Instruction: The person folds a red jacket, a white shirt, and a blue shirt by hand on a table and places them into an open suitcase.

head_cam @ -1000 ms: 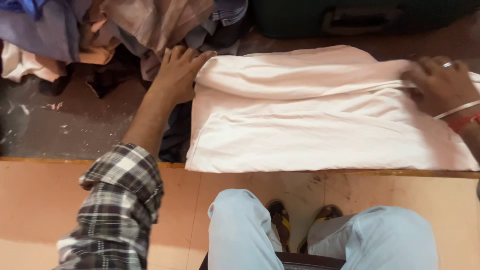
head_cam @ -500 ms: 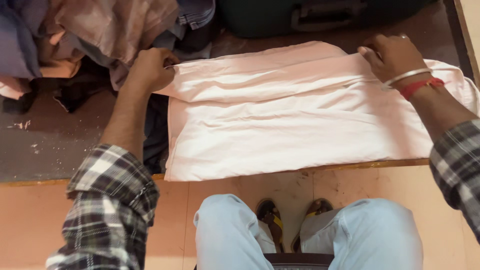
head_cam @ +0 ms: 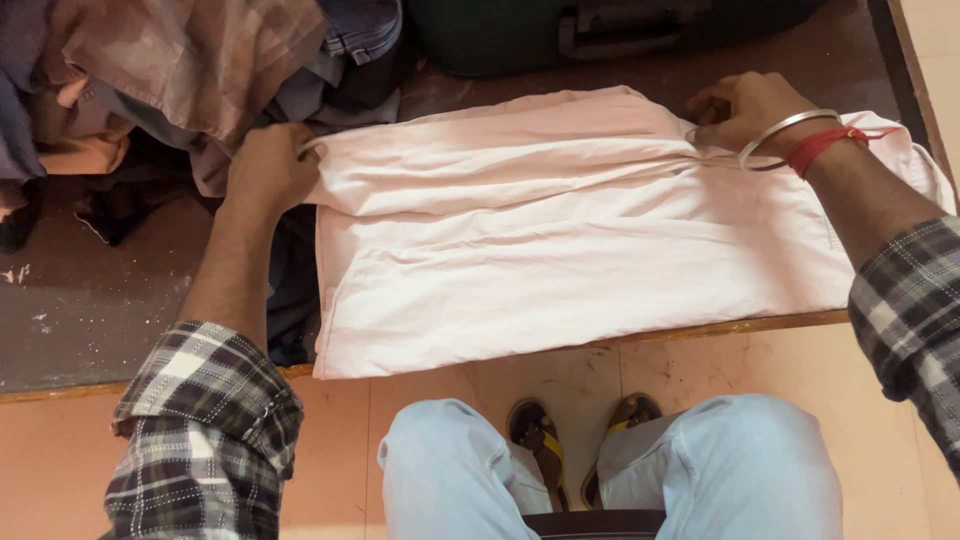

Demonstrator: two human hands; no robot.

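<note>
Centre frame, a pale pink cotton garment [head_cam: 560, 240] lies half-folded on the dark grey bench [head_cam: 90, 300], its near hem level with the bench's front edge. My left hand [head_cam: 268, 165] has its grip pinched shut on the cloth's upper-left corner; my right hand [head_cam: 745, 108], metal bangle at the wrist, is clamped on the fold at upper right. Uneven pulling could skew the crease, or drag the heap of rumpled clothes [head_cam: 170, 60], touching the corner at upper left, into the fold.

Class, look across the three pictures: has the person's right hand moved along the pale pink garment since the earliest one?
Yes. The right hand has shifted leftward and up along the pink garment, from its far right end towards the dark case, now pinching a fold.
</note>
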